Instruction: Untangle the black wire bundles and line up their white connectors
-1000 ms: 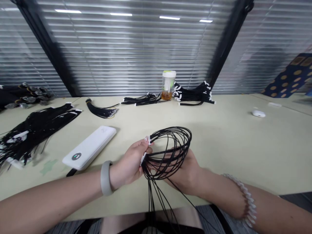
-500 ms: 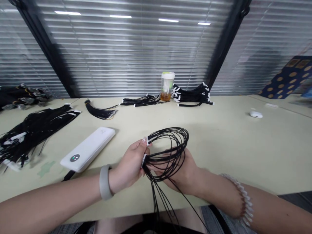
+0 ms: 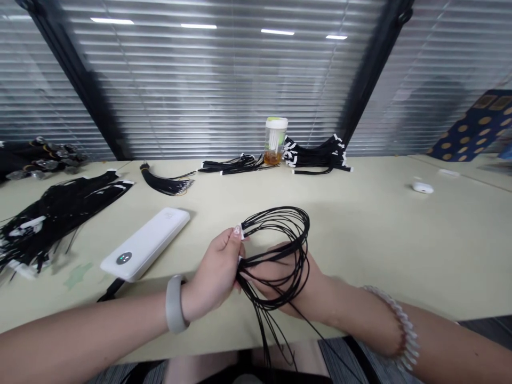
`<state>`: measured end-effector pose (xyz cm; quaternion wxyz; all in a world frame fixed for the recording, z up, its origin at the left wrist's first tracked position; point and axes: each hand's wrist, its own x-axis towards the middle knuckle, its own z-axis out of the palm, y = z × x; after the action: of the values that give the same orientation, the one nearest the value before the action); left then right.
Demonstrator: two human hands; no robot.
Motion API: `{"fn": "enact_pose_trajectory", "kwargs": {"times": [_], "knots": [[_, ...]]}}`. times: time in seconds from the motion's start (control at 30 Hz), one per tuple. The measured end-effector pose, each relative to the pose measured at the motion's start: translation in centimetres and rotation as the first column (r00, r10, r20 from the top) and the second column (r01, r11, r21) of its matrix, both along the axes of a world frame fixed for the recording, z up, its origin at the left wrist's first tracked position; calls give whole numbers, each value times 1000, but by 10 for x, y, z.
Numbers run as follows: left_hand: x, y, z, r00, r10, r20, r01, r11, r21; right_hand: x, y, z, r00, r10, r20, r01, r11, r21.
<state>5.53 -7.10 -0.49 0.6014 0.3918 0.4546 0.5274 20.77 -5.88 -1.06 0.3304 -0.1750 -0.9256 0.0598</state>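
A looped black wire harness (image 3: 298, 226) is held above the near side of the table, its loose wires hanging past the front edge. My left hand (image 3: 219, 266) is closed on it, the thumb pressing a white connector (image 3: 240, 231) at one end of the loop. A second white end shows just below, partly covered by the fingers. My right hand (image 3: 296, 282) lies behind and beneath the loop, its fingers curled toward the lower wires beside my left hand. Wires cover much of the right fingers, but they appear closed on the harness.
A white power bank (image 3: 146, 244) with a black cable lies left of my hands. Black wire bundles (image 3: 60, 213) are piled farther left, with more (image 3: 316, 154) along the back beside a clear jar (image 3: 275, 141). A white earphone case (image 3: 423, 188) sits at right.
The lower part of the wire loop has turned and dropped slightly, and the hanging wires have swung a little. My left hand keeps its hold; the lower white end is more covered.
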Motion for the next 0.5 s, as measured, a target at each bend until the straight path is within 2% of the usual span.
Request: {"fn": "enact_pose_trajectory", "kwargs": {"times": [0.1, 0.23, 0.37, 0.5], "knots": [[0, 2, -2, 988, 55, -146, -38, 993, 114, -1, 0, 5, 998, -6, 67, -4, 990, 141], [-1, 3, -3, 975, 30, -218, 5, 988, 157, -5, -1, 11, 998, -40, 43, 26, 959, 283], [0, 1, -2, 977, 17, -214, 8, 993, 114, -6, -1, 10, 997, -52, 63, 32, 956, 293], [1, 1, -3, 980, 26, -197, -1, 992, 127, -5, 2, 2, 995, -64, 74, 43, 965, 258]]}}
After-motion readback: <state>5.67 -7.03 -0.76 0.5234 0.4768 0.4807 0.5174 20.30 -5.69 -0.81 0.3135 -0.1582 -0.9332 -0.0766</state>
